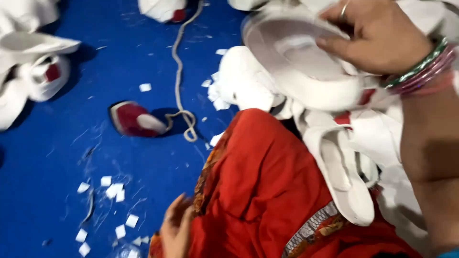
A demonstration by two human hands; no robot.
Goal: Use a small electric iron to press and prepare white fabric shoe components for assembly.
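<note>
- The person's right hand [377, 36] is closed around the rim of a white shoe upper [301, 62], fingers curled over its far edge, holding it sole-side up above a heap of white shoe pieces [354, 143] that rests against the lap.
- The left hand [174, 229] lies low at the bottom of the view beside the red garment [258, 191]; its fingers look loosely spread with nothing in them, though blur makes this hard to confirm.
- Judged from how things lie, the work seems partway through: many white paper scraps [114, 191] are scattered over the blue floor [57, 157], which suggests several pieces have already been handled, while the heap under the right hand remains large.
- Other pieces lie apart on the floor: a red and white shoe part [134, 119] near the middle, a white piece with a red patch [45, 76] at the left, and another white piece [162, 8] at the top edge.
- A pale cord [179, 71] runs down from the top and loops just beside the red and white shoe part.
- Open room is mostly on the person's left, across the blue floor between the scraps and the loose pieces; the right side is crowded by the heap and the lap, with the held upper close to the top edge of the view.
</note>
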